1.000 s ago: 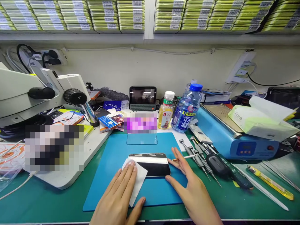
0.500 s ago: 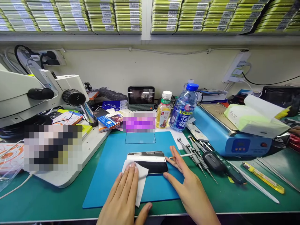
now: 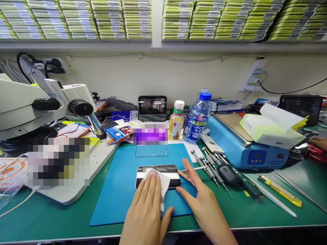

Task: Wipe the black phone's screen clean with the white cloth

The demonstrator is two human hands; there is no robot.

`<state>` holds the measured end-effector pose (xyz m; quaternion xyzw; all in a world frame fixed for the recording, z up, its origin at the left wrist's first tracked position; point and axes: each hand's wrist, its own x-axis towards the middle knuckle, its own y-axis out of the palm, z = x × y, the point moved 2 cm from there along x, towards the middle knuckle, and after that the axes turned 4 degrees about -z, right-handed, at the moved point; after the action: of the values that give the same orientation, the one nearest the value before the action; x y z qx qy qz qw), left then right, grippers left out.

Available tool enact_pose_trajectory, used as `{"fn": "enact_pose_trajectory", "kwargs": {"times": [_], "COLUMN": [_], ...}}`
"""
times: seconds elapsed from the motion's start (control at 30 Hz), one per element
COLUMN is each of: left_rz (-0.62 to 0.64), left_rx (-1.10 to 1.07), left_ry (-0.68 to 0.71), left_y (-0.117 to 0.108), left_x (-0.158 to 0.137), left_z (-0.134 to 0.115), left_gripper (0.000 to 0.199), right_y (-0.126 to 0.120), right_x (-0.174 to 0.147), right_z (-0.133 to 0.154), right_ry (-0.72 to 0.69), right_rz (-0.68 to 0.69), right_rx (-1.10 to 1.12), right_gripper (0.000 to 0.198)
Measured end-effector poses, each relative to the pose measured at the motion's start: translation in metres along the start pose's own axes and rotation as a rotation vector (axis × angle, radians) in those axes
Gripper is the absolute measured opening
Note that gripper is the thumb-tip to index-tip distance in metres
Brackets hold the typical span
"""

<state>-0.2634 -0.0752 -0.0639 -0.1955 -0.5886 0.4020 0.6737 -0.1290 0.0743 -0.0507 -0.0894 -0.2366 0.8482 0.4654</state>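
Wiping looks midway: left hand [image 3: 148, 207] lies flat, fingers together, pressing a white square cloth [image 3: 161, 185] onto the black glossy phone [image 3: 171, 177] on the blue rubber mat [image 3: 120, 183]; cloth covers about half. Right hand [image 3: 201, 200], fingers spread, steadies the phone's right edge. Behind, blue-capped clear water bottle [image 3: 195, 119] looks nearly full, small white-capped bottle [image 3: 176, 125] holds yellow liquid.

One head-worn camera looks forward and steeply down over a green workbench – close above the person's two hands on the flat blue rubber mat [image 3: 120, 183] – and reaches the back wall's shelf of stacked yellow-green boxes [image 3: 112, 20]
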Motion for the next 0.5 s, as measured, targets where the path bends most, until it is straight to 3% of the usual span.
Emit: {"fn": "enact_pose_trajectory", "kwargs": {"times": [0.17,0.37,0.5], "left_rz": [-0.028,0.010,0.011], "left_rx": [-0.003,-0.074,-0.083], "left_ry": [0.040,-0.153,-0.144], "left_y": [-0.005,0.008,0.012], "left_x": [-0.014,0.032,0.036], "left_z": [0.000,-0.006,-0.010], "left_gripper": [0.076,0.067,0.066], "right_y": [0.000,0.001,0.000], "right_x": [-0.001,0.000,0.001], "right_z": [-0.002,-0.004,-0.002], "right_ry": [0.004,-0.017,-0.022], "right_rz": [-0.001,0.004,0.004], "right_rx": [0.002,0.011,0.016], "right_gripper": [0.086,0.084,0.084]}}
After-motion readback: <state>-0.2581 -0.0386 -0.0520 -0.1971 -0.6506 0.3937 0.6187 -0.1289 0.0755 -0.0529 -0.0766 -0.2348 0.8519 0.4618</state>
